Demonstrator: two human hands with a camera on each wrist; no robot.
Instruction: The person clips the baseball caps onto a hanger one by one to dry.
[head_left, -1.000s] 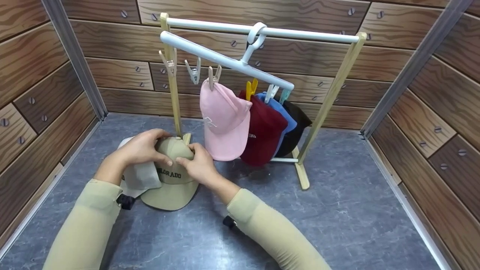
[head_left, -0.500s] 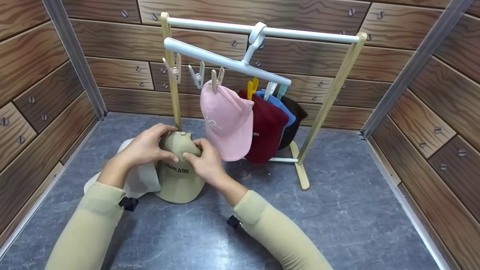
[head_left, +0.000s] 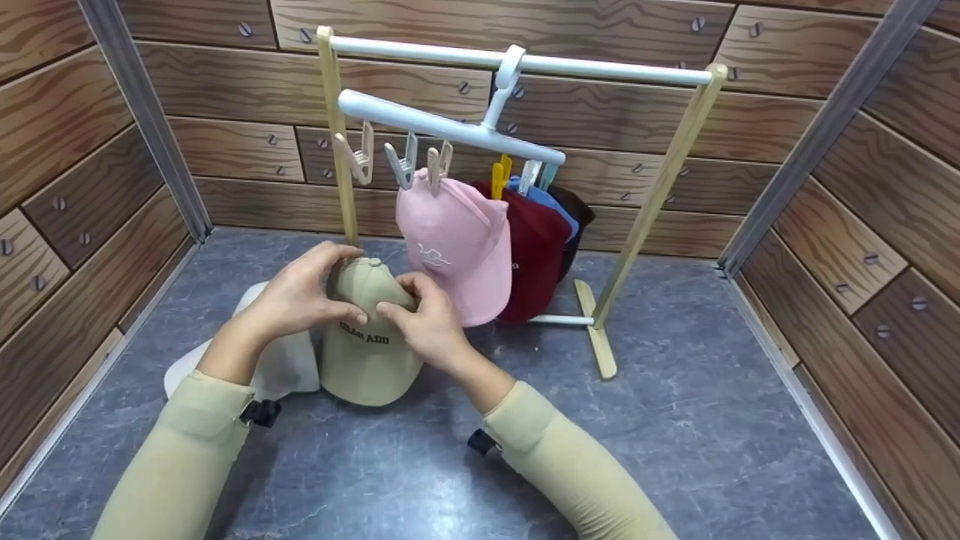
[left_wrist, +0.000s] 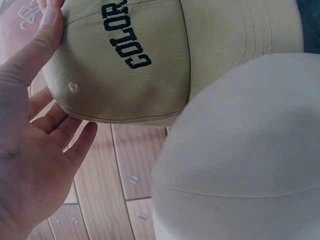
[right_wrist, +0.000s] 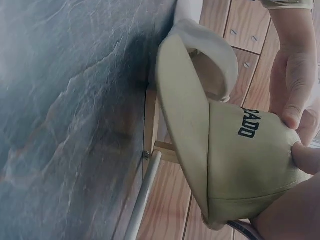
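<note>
A beige baseball cap [head_left: 373, 379] with dark lettering hangs between both hands, crown up and brim low, left of the pink cap [head_left: 454, 232]. My left hand [head_left: 304, 296] holds its crown from the left, thumb on the front, fingers behind. On the opposite side my right hand [head_left: 433, 321] grips the crown with its thumb in front. In the right wrist view the brim of the beige cap [right_wrist: 240, 175] is above the grey surface. Over the cap hang two clothespins with nothing in them, a beige clothespin [head_left: 361, 156] and a grey clothespin [head_left: 403, 163].
A white cap [head_left: 289, 367] lies beside the left forearm. From the tilted white hanger [head_left: 420, 116] on the rack [head_left: 600, 67] hang the pink cap, a maroon cap [head_left: 536, 262], a blue cap [head_left: 556, 202] and a black cap [head_left: 581, 210]. Wood-patterned walls enclose the surface.
Both hands have carried the beige cap slightly right and up, off the white cap. The hanger's left end has dropped and its right end has risen, bringing the clothespins lower.
</note>
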